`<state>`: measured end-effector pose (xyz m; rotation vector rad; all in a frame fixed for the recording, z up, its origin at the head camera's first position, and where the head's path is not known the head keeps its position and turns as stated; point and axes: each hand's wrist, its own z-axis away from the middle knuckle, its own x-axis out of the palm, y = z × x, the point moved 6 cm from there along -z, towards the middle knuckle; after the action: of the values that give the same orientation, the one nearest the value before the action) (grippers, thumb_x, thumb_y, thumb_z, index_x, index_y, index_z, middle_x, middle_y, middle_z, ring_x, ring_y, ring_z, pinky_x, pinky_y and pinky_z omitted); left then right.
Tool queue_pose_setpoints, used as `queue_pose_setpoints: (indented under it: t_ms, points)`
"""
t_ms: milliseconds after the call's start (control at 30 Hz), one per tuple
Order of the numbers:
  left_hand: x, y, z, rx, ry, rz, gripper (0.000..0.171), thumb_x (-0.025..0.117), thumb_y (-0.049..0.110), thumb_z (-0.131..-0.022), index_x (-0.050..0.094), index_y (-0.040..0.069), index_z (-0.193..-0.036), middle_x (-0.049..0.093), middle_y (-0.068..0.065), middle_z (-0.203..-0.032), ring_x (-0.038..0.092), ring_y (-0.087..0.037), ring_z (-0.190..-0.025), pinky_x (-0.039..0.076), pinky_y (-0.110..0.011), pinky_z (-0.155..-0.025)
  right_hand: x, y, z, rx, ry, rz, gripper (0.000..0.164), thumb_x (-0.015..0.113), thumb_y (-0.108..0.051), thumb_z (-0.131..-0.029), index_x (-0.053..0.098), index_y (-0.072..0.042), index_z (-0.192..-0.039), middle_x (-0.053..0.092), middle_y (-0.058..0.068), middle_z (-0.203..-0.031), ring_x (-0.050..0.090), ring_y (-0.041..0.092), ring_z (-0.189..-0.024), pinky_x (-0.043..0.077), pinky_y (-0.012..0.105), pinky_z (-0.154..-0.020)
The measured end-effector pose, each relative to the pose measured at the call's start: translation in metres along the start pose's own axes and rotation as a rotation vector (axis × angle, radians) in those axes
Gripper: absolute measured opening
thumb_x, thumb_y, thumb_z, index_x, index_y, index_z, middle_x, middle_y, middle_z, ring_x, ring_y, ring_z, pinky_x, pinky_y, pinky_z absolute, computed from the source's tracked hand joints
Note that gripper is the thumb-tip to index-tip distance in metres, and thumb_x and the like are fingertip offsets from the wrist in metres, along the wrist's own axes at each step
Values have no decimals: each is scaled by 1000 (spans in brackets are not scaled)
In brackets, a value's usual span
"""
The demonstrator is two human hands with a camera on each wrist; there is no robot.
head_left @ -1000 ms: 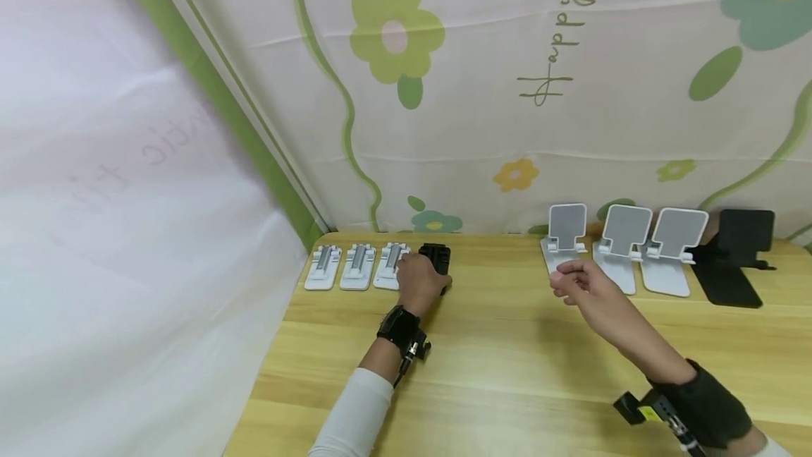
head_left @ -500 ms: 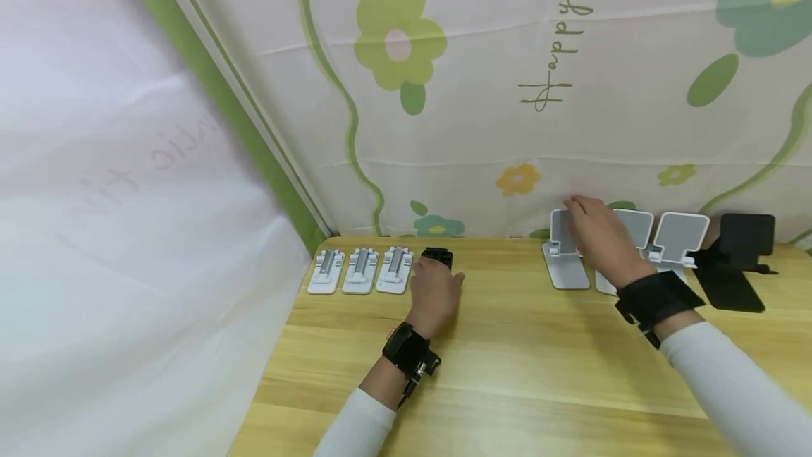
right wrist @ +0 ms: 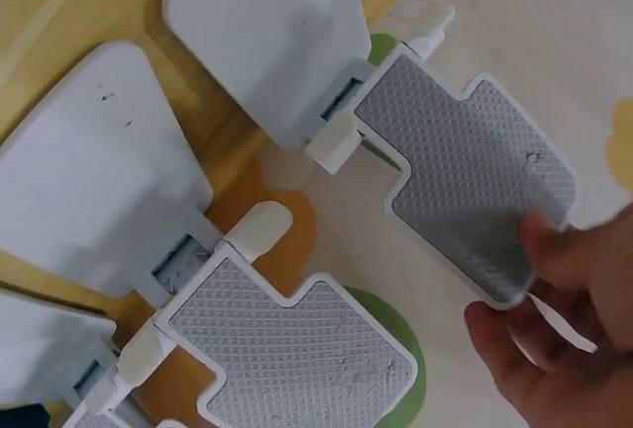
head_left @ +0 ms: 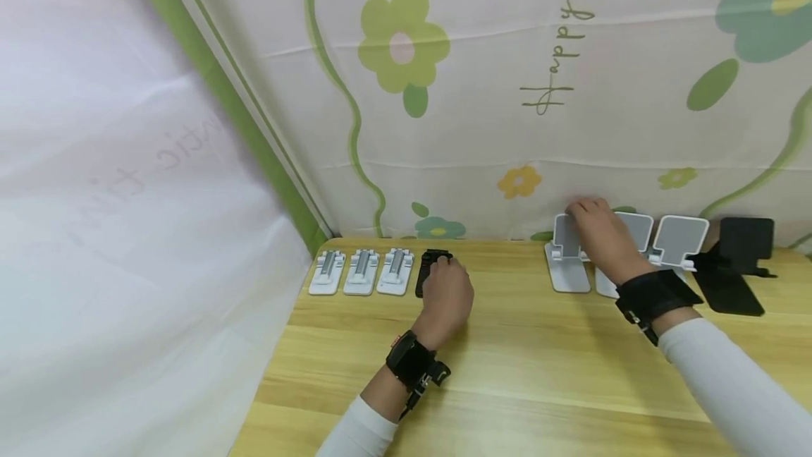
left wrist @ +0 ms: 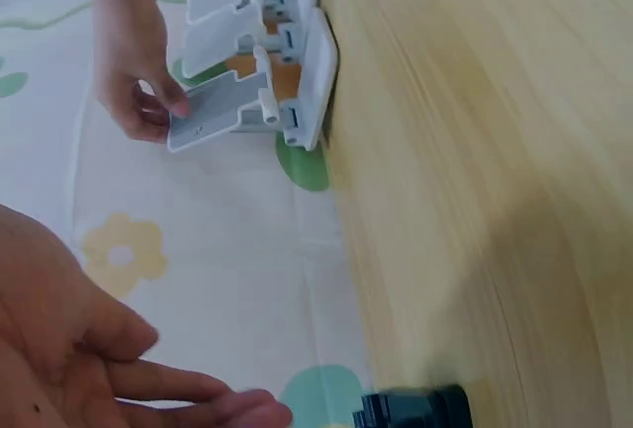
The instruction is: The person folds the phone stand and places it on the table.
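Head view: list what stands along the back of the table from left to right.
Three folded white stands → folded black stand under the left hand → open white stand gripped by the right hand → open white stand → open black stand.

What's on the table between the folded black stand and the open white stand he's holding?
Nothing: the head view shows bare table between the folded black stand and open white stand.
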<state>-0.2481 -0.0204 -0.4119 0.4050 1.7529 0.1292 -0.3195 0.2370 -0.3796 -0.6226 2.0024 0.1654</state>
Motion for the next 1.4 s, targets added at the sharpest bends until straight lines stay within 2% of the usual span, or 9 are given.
queue_pose_setpoints:
  t_ms: [133,233,333,433,600,867,967,1233,1400]
  points:
    - [0,7,-1,27,-81,318,38,42,14,-111,65,-1,-84,56,-12,-77,55,-22,-70,51,-29,-65,-10,-7,-1,22,14,-74,20,65,19,-86,68,7,-101,67,24,-102,59,44,-98,53,52,-75]
    - [4,11,1,-22,-197,586,38,34,15,-113,67,-5,-113,69,-14,-94,67,-24,-88,56,-33,-84,-24,-24,-3,5,33,-120,20,68,19,-85,71,3,-98,69,18,-95,62,38,-93,53,48,-74]
    - [8,15,4,-97,-272,737,42,38,15,-113,47,-4,-148,70,-14,-126,67,-28,-116,56,-38,-98,-42,-48,-5,-21,69,-173,18,69,16,-87,72,3,-98,70,15,-94,63,35,-94,53,47,-75]
    - [13,20,4,-159,-349,895,46,47,14,-109,44,-5,-150,71,-16,-126,69,-30,-116,58,-40,-98,-60,-72,-4,-38,114,-240,15,71,12,-88,73,1,-98,70,13,-93,63,32,-92,53,45,-72]
    - [19,25,7,-255,-441,1167,38,59,9,-103,57,-9,-137,73,-19,-119,73,-29,-106,59,-45,-96,-80,-102,-3,-64,167,-284,13,74,8,-88,73,-2,-96,71,9,-91,64,26,-89,54,42,-68]
    - [16,24,12,-274,-414,1188,29,64,3,-99,66,-8,-126,75,-17,-117,74,-24,-103,63,-37,-86,-93,-121,1,-106,222,-343,16,78,7,-85,74,-4,-95,70,4,-91,64,18,-86,50,17,-70]
    - [10,25,15,-269,-414,1201,28,65,4,-98,67,-7,-124,75,-16,-115,74,-23,-102,63,-39,-87,-93,-119,2,-69,196,-390,18,78,1,-87,73,-5,-103,70,4,-97,64,15,-89,47,8,-75]
    - [-11,32,19,-255,-495,1294,27,66,5,-97,70,-4,-123,76,-12,-114,74,-20,-99,63,-33,-85,-74,-94,7,249,-167,-802,59,79,-19,-91,55,-7,-143,63,16,-136,65,5,-114,53,9,-87]
    - [-20,38,17,-234,-521,1344,27,66,3,-97,69,-7,-123,74,-18,-116,75,-26,-101,63,-35,-85,-70,-92,11,262,-200,-875,54,80,-17,-90,60,-5,-139,71,8,-122,69,-3,-103,60,20,-82]
